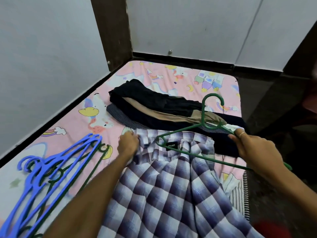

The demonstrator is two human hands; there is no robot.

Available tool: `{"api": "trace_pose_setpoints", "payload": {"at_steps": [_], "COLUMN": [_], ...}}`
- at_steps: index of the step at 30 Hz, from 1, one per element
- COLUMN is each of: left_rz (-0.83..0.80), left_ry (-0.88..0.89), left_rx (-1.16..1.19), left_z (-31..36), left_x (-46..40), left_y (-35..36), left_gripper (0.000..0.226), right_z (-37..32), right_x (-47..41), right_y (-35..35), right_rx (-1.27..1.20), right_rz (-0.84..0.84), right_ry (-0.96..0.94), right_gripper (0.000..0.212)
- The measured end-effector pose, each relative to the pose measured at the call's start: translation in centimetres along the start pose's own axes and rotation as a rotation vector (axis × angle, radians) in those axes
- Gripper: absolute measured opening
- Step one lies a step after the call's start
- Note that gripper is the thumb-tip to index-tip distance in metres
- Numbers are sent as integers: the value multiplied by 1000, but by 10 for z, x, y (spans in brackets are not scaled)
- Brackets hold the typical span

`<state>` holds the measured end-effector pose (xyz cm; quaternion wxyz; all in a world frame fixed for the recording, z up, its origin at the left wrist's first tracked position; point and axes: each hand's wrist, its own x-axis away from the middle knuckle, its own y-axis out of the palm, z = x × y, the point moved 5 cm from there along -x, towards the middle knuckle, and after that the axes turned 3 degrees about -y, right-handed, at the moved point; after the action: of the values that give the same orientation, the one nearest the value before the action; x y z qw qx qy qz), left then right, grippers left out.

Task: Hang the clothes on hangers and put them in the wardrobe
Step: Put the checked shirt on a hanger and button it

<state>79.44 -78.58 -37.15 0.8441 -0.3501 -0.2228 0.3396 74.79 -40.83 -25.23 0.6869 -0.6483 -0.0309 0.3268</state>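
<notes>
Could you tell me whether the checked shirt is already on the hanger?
Not yet. The green hanger lies across the shirt collar, outside it; the left hand grips one shoulder, the right hand holds the hanger.

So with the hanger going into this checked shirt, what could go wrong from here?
The left hand grips only one side of the shirt collar, so the green hanger in the right hand may miss the far shoulder and the shirt could slide off. Its hook sits over the folded clothes and might snag them.
</notes>
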Motion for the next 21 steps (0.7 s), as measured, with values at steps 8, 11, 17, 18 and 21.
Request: {"api": "trace_pose_setpoints", "payload": {"at_steps": [8,11,17,18,21], "left_rz": [164,173,-52,-145,-474], "left_ry": [452,529,561,560,496], "left_rx": [-160,-167,1,-5,-173], "left_z": [53,69,58,45,8], "left_x": [-29,-11,95,103,95], "left_y": [-81,-89,-41,-24,19], "left_gripper": [18,17,11,11,20], "right_z": [-56,-81,-121,-123,-125], "right_x": [-28,-39,-50,-52,-54], "right_y": [35,46,91,98,114], "right_rx": [-114,-145,-211,-223,-255], "right_rz": [-115,-128,-120,-105,-85], "right_ry": [-81,-116,-153,-165,-184], "right_gripper": [36,36,36,37,34]}}
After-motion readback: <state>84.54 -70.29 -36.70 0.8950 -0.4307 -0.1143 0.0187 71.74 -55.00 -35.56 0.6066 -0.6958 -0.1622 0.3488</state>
